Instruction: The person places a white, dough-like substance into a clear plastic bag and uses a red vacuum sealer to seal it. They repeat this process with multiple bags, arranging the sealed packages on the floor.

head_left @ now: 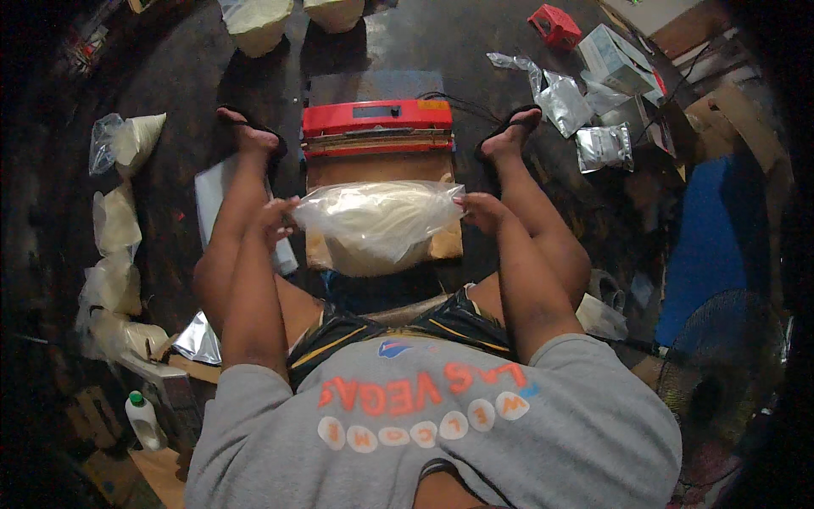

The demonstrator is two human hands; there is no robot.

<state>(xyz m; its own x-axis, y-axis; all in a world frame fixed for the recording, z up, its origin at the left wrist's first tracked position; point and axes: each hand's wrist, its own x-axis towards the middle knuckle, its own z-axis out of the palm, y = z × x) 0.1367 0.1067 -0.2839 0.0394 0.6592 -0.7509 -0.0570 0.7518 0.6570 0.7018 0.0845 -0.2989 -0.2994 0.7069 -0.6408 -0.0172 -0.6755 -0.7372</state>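
Observation:
A clear plastic bag (377,233) full of pale cream powder rests between my knees on a brown cardboard surface (318,174). My left hand (278,216) pinches the left corner of its mouth, and my right hand (485,210) pinches the right corner. Between them the bag's top edge is stretched out sideways. Just beyond the bag stands a red bag sealer (377,119), with a small dark panel and a knob on top. The bag's mouth is a short way from the sealer's front bar, apart from it.
Several filled powder bags (117,222) line the floor at left; more powder bags (257,25) stand at the far side. Silver pouches (604,148), an open box (617,59) and a red stool (555,25) lie at far right. A white bottle (146,420) stands near left.

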